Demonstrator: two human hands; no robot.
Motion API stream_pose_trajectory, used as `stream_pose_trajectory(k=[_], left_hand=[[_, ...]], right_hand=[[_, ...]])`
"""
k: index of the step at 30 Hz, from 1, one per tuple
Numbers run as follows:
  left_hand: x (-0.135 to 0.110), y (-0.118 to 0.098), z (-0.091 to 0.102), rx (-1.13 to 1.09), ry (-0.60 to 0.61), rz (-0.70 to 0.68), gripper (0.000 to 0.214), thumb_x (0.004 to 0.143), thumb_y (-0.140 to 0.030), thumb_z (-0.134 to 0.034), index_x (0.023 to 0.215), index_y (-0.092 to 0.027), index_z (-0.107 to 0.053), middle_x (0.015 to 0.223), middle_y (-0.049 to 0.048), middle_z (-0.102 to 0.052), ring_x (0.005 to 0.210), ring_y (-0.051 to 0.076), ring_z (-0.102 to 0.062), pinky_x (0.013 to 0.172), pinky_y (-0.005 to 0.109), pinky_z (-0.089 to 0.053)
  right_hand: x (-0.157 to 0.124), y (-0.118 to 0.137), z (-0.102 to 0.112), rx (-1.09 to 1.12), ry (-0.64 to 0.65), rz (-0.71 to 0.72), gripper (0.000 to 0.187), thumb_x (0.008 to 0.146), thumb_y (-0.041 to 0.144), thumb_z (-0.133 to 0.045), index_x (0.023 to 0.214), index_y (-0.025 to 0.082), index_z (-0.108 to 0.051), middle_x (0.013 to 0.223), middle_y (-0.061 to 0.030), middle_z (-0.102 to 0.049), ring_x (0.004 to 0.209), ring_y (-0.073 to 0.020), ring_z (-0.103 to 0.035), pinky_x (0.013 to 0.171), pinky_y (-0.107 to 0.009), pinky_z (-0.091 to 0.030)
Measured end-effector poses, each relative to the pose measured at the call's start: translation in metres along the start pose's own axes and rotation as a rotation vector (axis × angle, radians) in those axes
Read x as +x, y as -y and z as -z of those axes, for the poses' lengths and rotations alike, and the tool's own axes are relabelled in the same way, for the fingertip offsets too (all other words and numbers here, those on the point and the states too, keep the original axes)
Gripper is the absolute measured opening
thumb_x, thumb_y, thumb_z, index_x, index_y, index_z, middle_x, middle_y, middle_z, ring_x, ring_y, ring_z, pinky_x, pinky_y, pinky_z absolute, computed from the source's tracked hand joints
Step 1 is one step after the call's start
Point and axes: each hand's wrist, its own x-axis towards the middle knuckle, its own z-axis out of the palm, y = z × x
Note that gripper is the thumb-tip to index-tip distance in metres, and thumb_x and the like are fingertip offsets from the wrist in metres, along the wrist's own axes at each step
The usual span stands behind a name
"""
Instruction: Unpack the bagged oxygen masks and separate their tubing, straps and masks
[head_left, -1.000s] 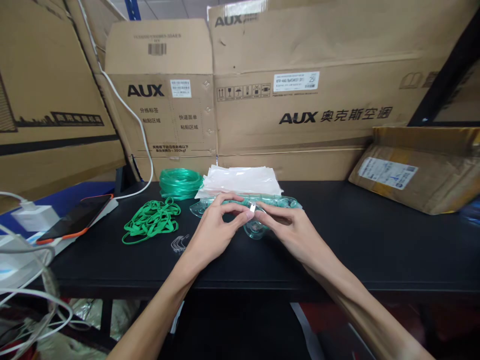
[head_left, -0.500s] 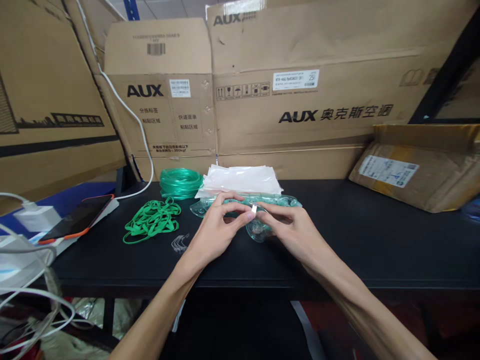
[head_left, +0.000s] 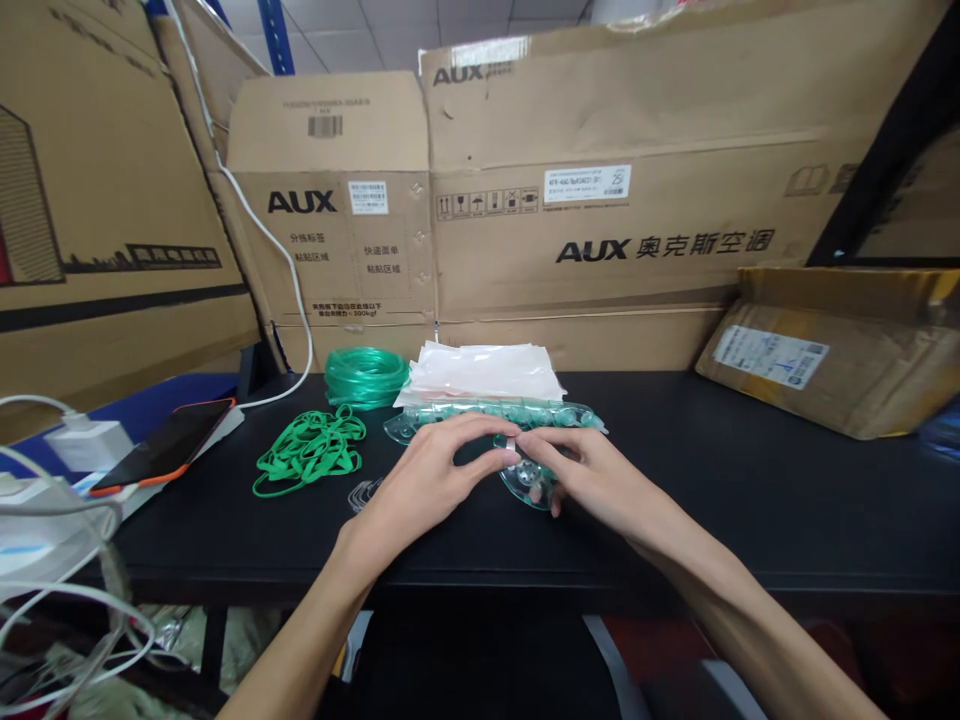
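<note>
My left hand [head_left: 427,480] and my right hand [head_left: 592,475] meet at the middle of the black table [head_left: 750,500]. Both pinch a small clear green-tinted plastic mask [head_left: 529,478] with a little white metal strip between my fingertips. Just behind my hands lies a row of the same clear green masks [head_left: 487,415], and behind that a stack of clear plastic bags [head_left: 484,370]. Left of my left wrist lie several small bent metal clips [head_left: 361,492].
A tangle of green elastic bands [head_left: 309,450] and a coil of green tubing [head_left: 365,375] lie at the left. A phone [head_left: 169,445] rests on a power strip at the table's left end, with white cables. Cardboard boxes [head_left: 600,200] wall the back; a parcel [head_left: 832,350] sits right.
The view has tipped slightly, so everything sits lower in the picture. My hands still pinch the mask together, now tilted a little further toward me.
</note>
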Motion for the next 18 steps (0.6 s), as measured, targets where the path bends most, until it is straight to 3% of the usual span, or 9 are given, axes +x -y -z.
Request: stream_pose_trajectory(k=[5,8,13,18], left_hand=[[-0.001,0.000,0.007,0.035,0.021,0.010,0.032,0.088,-0.042,-0.072,0.117,-0.028,-0.073,0.124,-0.0010,-0.072,0.118,0.021,-0.064,0.104,0.030,-0.044],[-0.003,0.001,0.011,0.071,0.018,0.047,0.032,0.089,-0.045,-0.070,0.116,-0.029,-0.074,0.120,-0.0017,-0.074,0.115,0.022,-0.065,0.101,0.030,-0.045],[-0.005,0.003,0.015,0.127,0.000,0.084,0.030,0.087,-0.051,-0.071,0.109,-0.031,-0.077,0.109,-0.0020,-0.077,0.106,0.023,-0.067,0.094,0.031,-0.046],[-0.005,0.002,0.013,0.142,-0.013,0.035,0.030,0.088,-0.047,-0.070,0.113,-0.030,-0.076,0.108,-0.0011,-0.077,0.104,0.022,-0.067,0.093,0.031,-0.047]], right_hand=[[-0.003,0.005,0.004,0.052,0.018,0.029,0.041,0.093,0.056,-0.056,0.107,0.019,-0.067,0.074,-0.0011,-0.064,0.058,-0.0148,-0.061,0.046,-0.024,-0.049],[-0.006,0.007,0.009,0.043,0.071,0.047,0.036,0.089,0.050,-0.065,0.110,0.022,-0.059,0.080,0.0013,-0.063,0.067,-0.0146,-0.060,0.053,-0.024,-0.049],[-0.009,0.007,0.018,-0.078,0.147,0.146,0.032,0.086,0.038,-0.072,0.113,0.029,-0.060,0.083,0.0054,-0.054,0.073,-0.0140,-0.052,0.064,-0.026,-0.042],[-0.008,0.008,0.020,-0.067,0.144,0.153,0.029,0.088,0.036,-0.069,0.114,0.028,-0.061,0.091,0.0038,-0.060,0.082,-0.0161,-0.057,0.072,-0.028,-0.045]])
